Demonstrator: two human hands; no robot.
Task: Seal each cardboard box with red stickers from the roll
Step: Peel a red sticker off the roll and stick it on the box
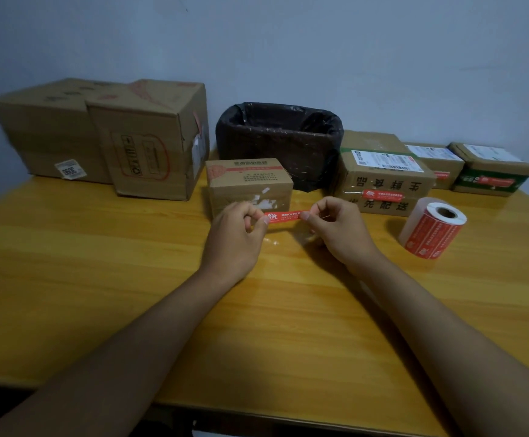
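Here, the left hand and right hand each pinch one end of a thin, limp red sticker, likely light and clingy, stretched just before the small matte cardboard box, the glossy sticker roll to its right.
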